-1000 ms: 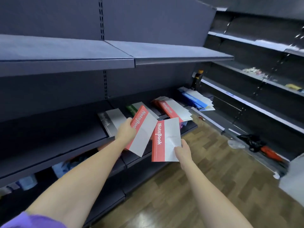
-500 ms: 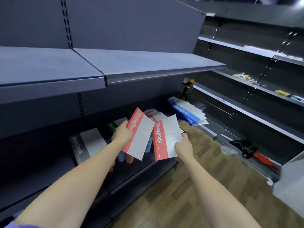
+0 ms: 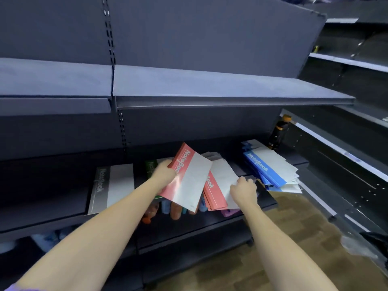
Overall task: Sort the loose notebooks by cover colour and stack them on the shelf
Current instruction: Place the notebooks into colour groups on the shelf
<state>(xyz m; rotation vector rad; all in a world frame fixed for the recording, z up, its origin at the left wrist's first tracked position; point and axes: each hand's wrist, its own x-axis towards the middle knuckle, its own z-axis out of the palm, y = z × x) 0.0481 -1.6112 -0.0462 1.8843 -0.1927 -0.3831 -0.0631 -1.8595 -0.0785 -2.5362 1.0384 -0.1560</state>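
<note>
Matt metal shelving, glossy card covers, wood-look floor

The shelf [image 3: 210,89] is seen as matt, smooth dark sheet metal; the red notebook [image 3: 189,177] held just below it is covered in smooth card with a slight sheen, and the floor [image 3: 294,238] beneath is finished in glossy wood-pattern planks.

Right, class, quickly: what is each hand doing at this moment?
Left hand: grips a red notebook, held up above the shelf.
Right hand: fingers curled on the red notebook atop the red stack.

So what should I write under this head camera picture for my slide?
Left hand holds a red notebook while right hand lays another on the red stack.
</note>
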